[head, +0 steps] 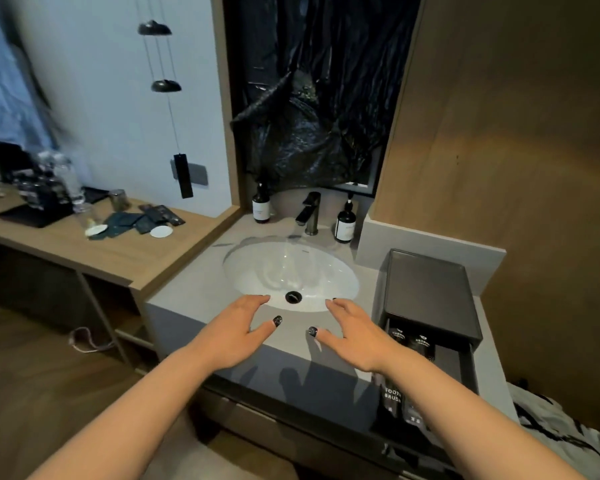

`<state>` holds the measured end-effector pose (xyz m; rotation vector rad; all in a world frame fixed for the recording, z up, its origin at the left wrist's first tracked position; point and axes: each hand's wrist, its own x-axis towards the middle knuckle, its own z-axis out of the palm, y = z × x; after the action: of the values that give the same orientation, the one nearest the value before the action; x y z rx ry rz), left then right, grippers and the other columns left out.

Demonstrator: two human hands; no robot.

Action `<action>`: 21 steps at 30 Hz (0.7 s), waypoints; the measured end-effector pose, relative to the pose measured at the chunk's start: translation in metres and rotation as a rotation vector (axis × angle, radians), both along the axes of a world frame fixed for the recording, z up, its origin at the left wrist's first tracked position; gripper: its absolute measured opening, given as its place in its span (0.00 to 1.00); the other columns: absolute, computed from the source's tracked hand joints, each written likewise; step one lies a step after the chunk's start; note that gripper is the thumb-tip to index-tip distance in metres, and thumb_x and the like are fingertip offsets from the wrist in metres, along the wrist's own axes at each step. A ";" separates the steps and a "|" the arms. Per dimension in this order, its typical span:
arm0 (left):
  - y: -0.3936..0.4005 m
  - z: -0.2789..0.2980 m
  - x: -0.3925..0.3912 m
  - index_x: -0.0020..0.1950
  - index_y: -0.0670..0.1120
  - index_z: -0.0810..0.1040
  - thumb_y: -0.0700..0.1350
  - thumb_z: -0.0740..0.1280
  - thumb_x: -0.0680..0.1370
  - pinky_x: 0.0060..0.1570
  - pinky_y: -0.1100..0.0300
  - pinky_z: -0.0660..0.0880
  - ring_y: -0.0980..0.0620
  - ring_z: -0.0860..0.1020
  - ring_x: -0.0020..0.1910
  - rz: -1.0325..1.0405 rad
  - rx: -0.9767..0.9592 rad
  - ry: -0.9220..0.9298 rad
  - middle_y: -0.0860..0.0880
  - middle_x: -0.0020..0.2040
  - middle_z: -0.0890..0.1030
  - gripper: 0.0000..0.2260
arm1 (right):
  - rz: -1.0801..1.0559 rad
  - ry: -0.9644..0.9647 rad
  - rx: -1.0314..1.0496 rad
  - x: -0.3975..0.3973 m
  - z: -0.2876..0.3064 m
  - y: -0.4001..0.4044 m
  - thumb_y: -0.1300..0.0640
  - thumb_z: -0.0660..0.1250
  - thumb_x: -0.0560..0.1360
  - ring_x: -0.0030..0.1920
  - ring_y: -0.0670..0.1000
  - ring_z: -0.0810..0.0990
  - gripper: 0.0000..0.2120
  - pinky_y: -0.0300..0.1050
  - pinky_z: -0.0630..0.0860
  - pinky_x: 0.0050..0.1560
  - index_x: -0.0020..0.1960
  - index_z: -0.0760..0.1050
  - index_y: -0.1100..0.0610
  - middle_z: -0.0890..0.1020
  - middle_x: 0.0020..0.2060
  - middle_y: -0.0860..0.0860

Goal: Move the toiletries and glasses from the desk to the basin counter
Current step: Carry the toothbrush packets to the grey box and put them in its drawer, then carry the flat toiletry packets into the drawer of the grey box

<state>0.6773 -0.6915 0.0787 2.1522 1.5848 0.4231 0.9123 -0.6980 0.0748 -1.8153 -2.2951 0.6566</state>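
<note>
Head view is blurry on the left, so the small dark packets (142, 221) and clear glasses (84, 213) on the wooden desk (136, 254) are hard to make out. Both hands are empty, with fingers spread wide. The left hand (236, 327) and right hand (354, 336) are over the front edge of the grey counter (194, 292), near the white sink (291, 271). The desk things lie well apart from the fingers, up and to the left.

Matt grey stone counter (194, 289), glossy white basin (291, 268), wood-grain desk (125, 251).
</note>
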 end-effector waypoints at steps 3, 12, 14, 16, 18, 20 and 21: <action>0.006 -0.001 -0.039 0.76 0.52 0.59 0.60 0.58 0.79 0.70 0.59 0.62 0.53 0.66 0.71 0.014 -0.018 0.000 0.52 0.76 0.62 0.28 | 0.001 -0.026 -0.034 -0.036 0.004 0.015 0.36 0.54 0.77 0.77 0.53 0.49 0.37 0.50 0.52 0.75 0.78 0.48 0.54 0.51 0.78 0.52; 0.051 0.000 -0.179 0.77 0.52 0.57 0.59 0.59 0.79 0.71 0.59 0.58 0.55 0.61 0.74 0.036 -0.019 0.010 0.53 0.77 0.61 0.28 | -0.028 0.045 -0.025 -0.173 0.003 0.064 0.36 0.55 0.77 0.77 0.52 0.49 0.37 0.50 0.52 0.75 0.78 0.50 0.54 0.52 0.77 0.50; 0.058 0.000 -0.209 0.77 0.53 0.57 0.59 0.59 0.79 0.70 0.59 0.60 0.54 0.62 0.74 0.058 -0.034 0.000 0.53 0.76 0.61 0.28 | -0.037 0.077 -0.021 -0.203 0.002 0.073 0.37 0.55 0.77 0.77 0.52 0.50 0.36 0.49 0.52 0.75 0.78 0.51 0.53 0.52 0.77 0.49; 0.064 0.000 -0.235 0.77 0.53 0.58 0.59 0.60 0.79 0.71 0.56 0.62 0.54 0.63 0.73 0.077 -0.046 -0.016 0.53 0.76 0.62 0.28 | -0.043 0.111 -0.026 -0.232 0.000 0.082 0.37 0.55 0.77 0.77 0.51 0.50 0.35 0.48 0.52 0.74 0.78 0.52 0.53 0.52 0.77 0.49; 0.070 -0.002 -0.259 0.77 0.52 0.58 0.59 0.60 0.79 0.72 0.56 0.61 0.54 0.63 0.74 0.094 -0.049 -0.027 0.53 0.76 0.63 0.28 | -0.040 0.133 -0.039 -0.258 -0.001 0.090 0.38 0.56 0.77 0.77 0.50 0.50 0.35 0.47 0.52 0.74 0.77 0.53 0.54 0.52 0.77 0.49; 0.076 -0.002 -0.279 0.76 0.52 0.58 0.58 0.60 0.79 0.72 0.55 0.61 0.54 0.63 0.74 0.122 -0.042 -0.029 0.52 0.75 0.64 0.28 | -0.028 0.139 -0.049 -0.281 -0.001 0.101 0.38 0.56 0.78 0.76 0.50 0.51 0.34 0.47 0.53 0.73 0.77 0.54 0.55 0.53 0.77 0.49; 0.080 -0.001 -0.287 0.76 0.52 0.59 0.58 0.60 0.79 0.72 0.55 0.61 0.54 0.63 0.73 0.134 -0.032 -0.032 0.52 0.75 0.64 0.28 | -0.021 0.142 -0.048 -0.292 -0.001 0.107 0.39 0.56 0.78 0.76 0.50 0.52 0.34 0.47 0.53 0.74 0.77 0.54 0.55 0.54 0.77 0.50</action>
<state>0.3899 -0.6118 0.0774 2.0134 1.7124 0.4684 0.6203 -0.5909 0.0739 -1.7495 -2.1846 0.8152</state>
